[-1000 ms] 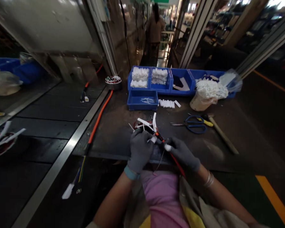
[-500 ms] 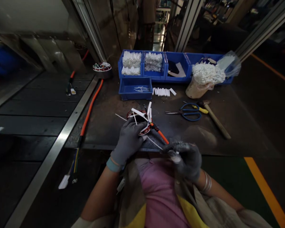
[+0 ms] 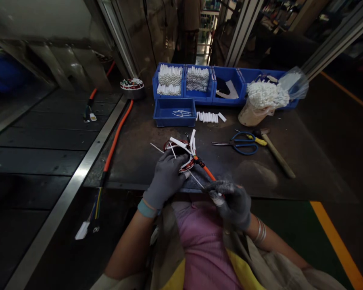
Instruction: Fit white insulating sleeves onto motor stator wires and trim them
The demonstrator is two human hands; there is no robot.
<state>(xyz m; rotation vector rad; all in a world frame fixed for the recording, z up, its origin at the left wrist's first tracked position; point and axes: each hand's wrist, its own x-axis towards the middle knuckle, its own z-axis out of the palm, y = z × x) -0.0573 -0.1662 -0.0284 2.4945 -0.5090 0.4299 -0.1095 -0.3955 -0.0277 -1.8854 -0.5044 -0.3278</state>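
- Head view, looking down at our gray-gloved hands at the lower middle of the frame, over a dark tabletop [image 3: 145, 161].
- Our left hand [image 3: 166, 180] is closed around the wire bundle [image 3: 180, 151], which sits just above the tabletop's front edge, with white sleeves fanning upward.
- An orange wire [image 3: 206, 170] runs from the bundle down toward our right hand [image 3: 231, 204].
- Our right hand is clenched, pinching a small white piece [image 3: 217, 197] between its fingers.
- Upper middle of the frame: a row of blue bins [image 3: 199, 98] holds white sleeves, with a blue tray [image 3: 174, 123] and a loose row of white sleeves [image 3: 207, 117] in front.
- Right of the hands lie scissors [image 3: 245, 143] and a hammer [image 3: 276, 155].
- The step in hand appears to be sleeving the bundle's wires.
- The next move seems to call for bringing the white piece to the orange wire.
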